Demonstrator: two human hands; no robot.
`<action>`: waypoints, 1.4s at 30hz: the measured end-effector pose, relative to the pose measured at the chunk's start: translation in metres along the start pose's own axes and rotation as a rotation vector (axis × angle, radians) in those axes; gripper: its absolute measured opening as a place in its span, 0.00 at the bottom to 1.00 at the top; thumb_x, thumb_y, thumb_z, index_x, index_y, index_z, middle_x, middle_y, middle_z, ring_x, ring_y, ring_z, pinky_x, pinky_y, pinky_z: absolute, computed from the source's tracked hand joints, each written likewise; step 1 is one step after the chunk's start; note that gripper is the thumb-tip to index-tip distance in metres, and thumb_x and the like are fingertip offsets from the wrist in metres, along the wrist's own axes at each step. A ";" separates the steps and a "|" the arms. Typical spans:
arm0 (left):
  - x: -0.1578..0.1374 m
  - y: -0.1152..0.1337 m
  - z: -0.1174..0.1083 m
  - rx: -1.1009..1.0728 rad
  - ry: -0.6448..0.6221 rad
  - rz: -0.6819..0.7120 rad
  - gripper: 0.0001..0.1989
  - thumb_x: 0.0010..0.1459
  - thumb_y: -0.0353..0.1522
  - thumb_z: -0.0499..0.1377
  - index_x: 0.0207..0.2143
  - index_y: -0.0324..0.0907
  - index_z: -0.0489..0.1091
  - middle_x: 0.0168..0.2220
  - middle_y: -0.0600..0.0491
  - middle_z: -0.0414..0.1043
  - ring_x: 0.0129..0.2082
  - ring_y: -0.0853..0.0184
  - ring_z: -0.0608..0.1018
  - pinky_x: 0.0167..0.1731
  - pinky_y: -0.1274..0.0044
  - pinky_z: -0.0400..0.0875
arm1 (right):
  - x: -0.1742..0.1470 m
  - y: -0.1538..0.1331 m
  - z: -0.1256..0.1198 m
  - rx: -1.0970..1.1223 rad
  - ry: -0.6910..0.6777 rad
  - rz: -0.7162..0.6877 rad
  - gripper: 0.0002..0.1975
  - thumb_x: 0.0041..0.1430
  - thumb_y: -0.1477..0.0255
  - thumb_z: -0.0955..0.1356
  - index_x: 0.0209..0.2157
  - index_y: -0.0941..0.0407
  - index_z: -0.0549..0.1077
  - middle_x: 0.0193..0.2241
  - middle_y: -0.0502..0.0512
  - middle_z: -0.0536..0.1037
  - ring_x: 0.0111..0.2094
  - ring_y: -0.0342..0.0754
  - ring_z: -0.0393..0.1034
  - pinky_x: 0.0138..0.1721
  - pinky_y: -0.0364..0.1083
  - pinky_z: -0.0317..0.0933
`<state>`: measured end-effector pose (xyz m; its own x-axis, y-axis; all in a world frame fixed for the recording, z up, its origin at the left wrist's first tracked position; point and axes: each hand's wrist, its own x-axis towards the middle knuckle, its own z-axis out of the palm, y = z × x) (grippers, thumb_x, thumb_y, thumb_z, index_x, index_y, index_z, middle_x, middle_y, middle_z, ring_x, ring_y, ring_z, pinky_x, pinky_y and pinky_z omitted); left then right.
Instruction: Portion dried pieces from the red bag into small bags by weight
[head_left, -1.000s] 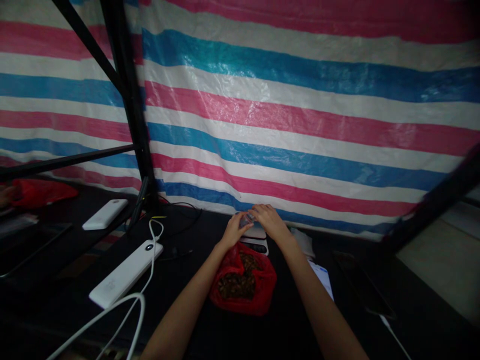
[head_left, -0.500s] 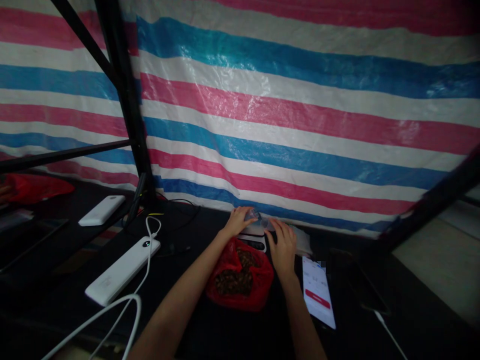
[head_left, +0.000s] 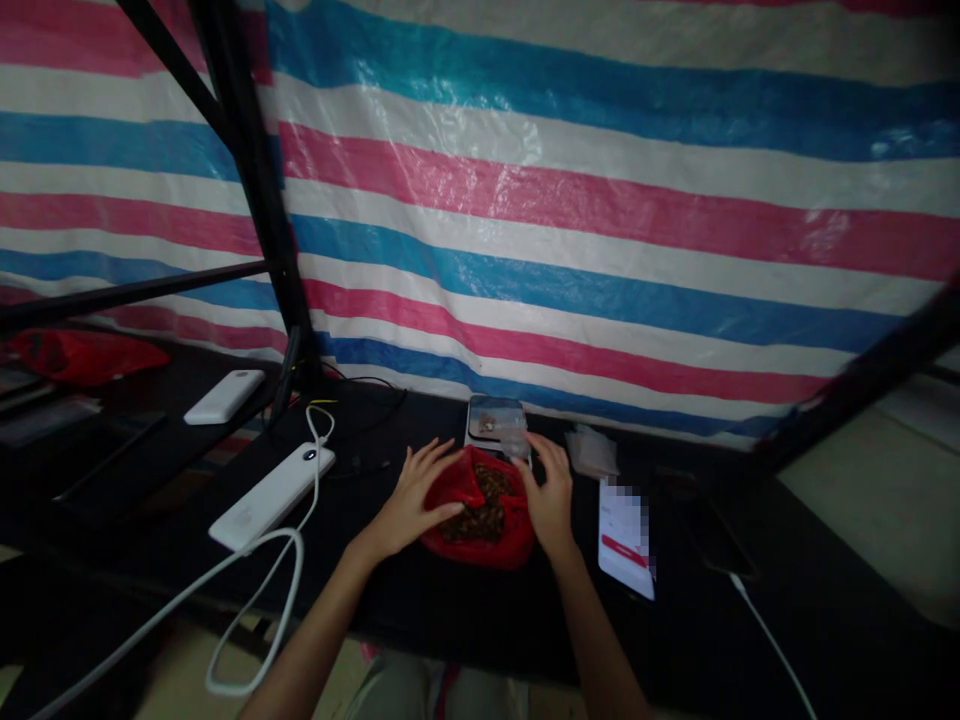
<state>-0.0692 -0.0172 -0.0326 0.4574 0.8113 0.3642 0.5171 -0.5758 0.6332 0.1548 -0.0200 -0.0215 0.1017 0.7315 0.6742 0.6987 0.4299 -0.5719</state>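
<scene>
A red plastic bag (head_left: 517, 548) stands open in front of me, filled with small brown pieces (head_left: 480, 522). My left hand (head_left: 412, 495) is at the bag's left side, fingers spread, with the thumb over the brown pieces and nothing held. Between thumb and fingers, my right hand (head_left: 551, 490) pinches a small clear plastic bag (head_left: 514, 438) above the far right rim. Just behind the red bag sits a small digital scale (head_left: 480, 404) with a dark, shiny top, and a few small brown bits show on or reflected in it.
A stack of clear bags (head_left: 592, 452) and a lit phone (head_left: 626, 540) lie to the right. Farther right is a dark phone (head_left: 716, 535) on a white cable. White power banks (head_left: 262, 500) with a looping cable lie left. Striped sheeting (head_left: 570, 240) hangs behind.
My left hand has left the clear bag and moved down and left to the red bag, opening its fingers. My right hand keeps the clear bag. The scale's top has come into view.
</scene>
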 end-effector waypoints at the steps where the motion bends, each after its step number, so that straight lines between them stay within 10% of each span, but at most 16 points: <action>1: -0.008 0.004 0.002 0.050 0.010 -0.010 0.26 0.51 0.45 0.53 0.52 0.52 0.58 0.57 0.51 0.52 0.58 0.57 0.50 0.56 0.59 0.31 | -0.007 -0.008 0.000 -0.006 -0.056 -0.024 0.15 0.55 0.67 0.62 0.45 0.53 0.66 0.43 0.56 0.70 0.45 0.50 0.61 0.46 0.51 0.56; 7: -0.009 -0.011 0.009 0.053 0.214 -0.091 0.08 0.51 0.38 0.56 0.29 0.44 0.70 0.40 0.51 0.64 0.44 0.62 0.64 0.50 0.66 0.53 | -0.030 -0.034 -0.014 -0.208 -0.438 -0.210 0.16 0.55 0.67 0.63 0.46 0.51 0.65 0.42 0.53 0.72 0.45 0.49 0.62 0.46 0.50 0.54; 16: -0.023 -0.034 0.025 -0.516 0.515 -0.272 0.11 0.54 0.38 0.52 0.31 0.40 0.68 0.35 0.51 0.67 0.39 0.66 0.70 0.44 0.74 0.62 | -0.003 -0.036 -0.011 -0.678 -0.571 -0.455 0.11 0.56 0.75 0.61 0.42 0.56 0.67 0.38 0.59 0.71 0.40 0.53 0.62 0.37 0.51 0.55; 24: -0.035 -0.046 0.038 -0.476 0.676 -0.485 0.14 0.52 0.39 0.52 0.31 0.40 0.71 0.36 0.49 0.70 0.39 0.63 0.72 0.43 0.71 0.65 | 0.004 -0.027 0.019 -0.782 -0.670 -0.606 0.14 0.53 0.85 0.57 0.36 0.59 0.68 0.32 0.59 0.72 0.35 0.51 0.65 0.33 0.47 0.61; 33: -0.031 -0.041 0.040 -0.823 0.571 -0.622 0.17 0.48 0.43 0.53 0.32 0.38 0.69 0.31 0.51 0.72 0.28 0.66 0.73 0.25 0.77 0.70 | -0.010 -0.025 0.027 -0.536 -0.698 -0.622 0.18 0.53 0.85 0.57 0.44 0.58 0.66 0.41 0.61 0.72 0.43 0.50 0.66 0.39 0.48 0.64; 42: -0.030 -0.032 0.036 -0.838 0.460 -0.513 0.16 0.50 0.42 0.52 0.26 0.38 0.69 0.26 0.53 0.69 0.27 0.68 0.72 0.27 0.79 0.68 | -0.020 -0.035 0.032 -0.152 -0.761 -0.321 0.16 0.54 0.78 0.61 0.46 0.55 0.64 0.43 0.56 0.71 0.45 0.49 0.65 0.47 0.50 0.60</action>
<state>-0.0738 -0.0264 -0.0883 -0.0775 0.9964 0.0338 -0.1690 -0.0465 0.9845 0.1055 -0.0325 -0.0304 -0.5858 0.7667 0.2627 0.7057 0.6419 -0.2999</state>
